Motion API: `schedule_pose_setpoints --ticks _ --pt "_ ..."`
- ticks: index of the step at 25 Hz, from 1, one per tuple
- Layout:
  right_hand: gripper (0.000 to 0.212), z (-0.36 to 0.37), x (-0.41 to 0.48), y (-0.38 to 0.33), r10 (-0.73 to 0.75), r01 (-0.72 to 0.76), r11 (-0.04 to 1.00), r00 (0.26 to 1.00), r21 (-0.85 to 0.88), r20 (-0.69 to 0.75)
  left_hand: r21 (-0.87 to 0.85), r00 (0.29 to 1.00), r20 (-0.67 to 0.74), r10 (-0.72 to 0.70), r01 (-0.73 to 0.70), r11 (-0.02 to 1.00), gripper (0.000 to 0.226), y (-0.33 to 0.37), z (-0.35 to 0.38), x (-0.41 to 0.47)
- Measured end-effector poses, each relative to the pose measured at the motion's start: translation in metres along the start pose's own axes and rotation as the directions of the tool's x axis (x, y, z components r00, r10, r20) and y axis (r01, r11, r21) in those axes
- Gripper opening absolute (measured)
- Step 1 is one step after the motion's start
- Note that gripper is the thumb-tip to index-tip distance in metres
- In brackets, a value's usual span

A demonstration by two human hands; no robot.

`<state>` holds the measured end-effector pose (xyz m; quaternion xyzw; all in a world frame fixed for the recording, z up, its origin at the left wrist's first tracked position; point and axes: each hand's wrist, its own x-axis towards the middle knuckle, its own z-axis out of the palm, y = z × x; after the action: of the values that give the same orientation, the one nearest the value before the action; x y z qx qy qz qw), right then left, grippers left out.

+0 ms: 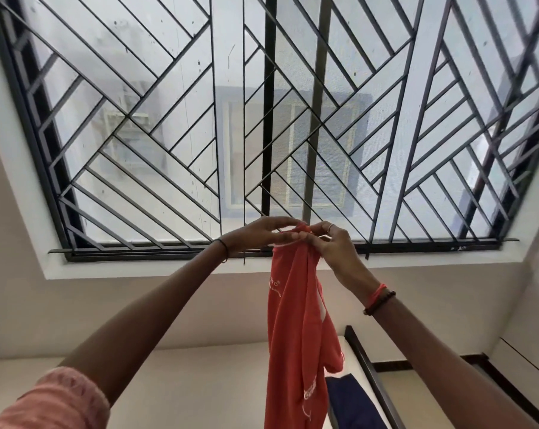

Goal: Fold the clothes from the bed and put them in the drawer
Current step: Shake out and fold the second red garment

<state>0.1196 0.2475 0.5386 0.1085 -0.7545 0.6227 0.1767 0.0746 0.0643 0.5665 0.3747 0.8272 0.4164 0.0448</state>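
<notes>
Head view: both hands, left (259, 235) and right (330, 243), pinch the top edge of an orange T-shirt (296, 320) held high over the bed (200, 382). Advice: slide hands apart to the shoulders, shake flat, then fold.

A dark blue garment (353, 404) lies on the pale bed (200, 385).
</notes>
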Motion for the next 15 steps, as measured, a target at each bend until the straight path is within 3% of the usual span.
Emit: schedule_pose_setpoints --ticks 4,6,10,13,15 --pt "0.004 -0.005 -0.010 0.000 0.040 -0.036 0.982 0.999 0.184 -0.020 0.037 0.996 0.083 -0.016 0.013 0.999 0.020 0.007 0.002 0.011" --pt "0.008 -0.007 -0.014 0.002 0.056 -0.048 0.974 0.998 0.221 -0.031 0.083 0.995 0.086 -0.056 0.049 0.995 0.030 0.006 0.002 0.014" --pt "0.012 -0.008 -0.017 0.002 0.072 -0.040 0.968 0.990 0.247 -0.124 0.082 0.993 0.109 -0.048 0.039 0.996 0.020 0.013 0.010 0.014" --pt "0.009 -0.006 -0.018 0.000 0.055 -0.010 0.970 0.983 0.245 -0.177 0.067 0.988 0.150 -0.022 0.012 0.998 0.043 0.017 0.014 0.011" --pt "0.012 -0.004 -0.021 -0.002 0.050 -0.004 0.974 0.979 0.226 -0.200 0.096 0.986 0.167 -0.019 0.003 0.995 0.046 0.019 0.013 0.011"
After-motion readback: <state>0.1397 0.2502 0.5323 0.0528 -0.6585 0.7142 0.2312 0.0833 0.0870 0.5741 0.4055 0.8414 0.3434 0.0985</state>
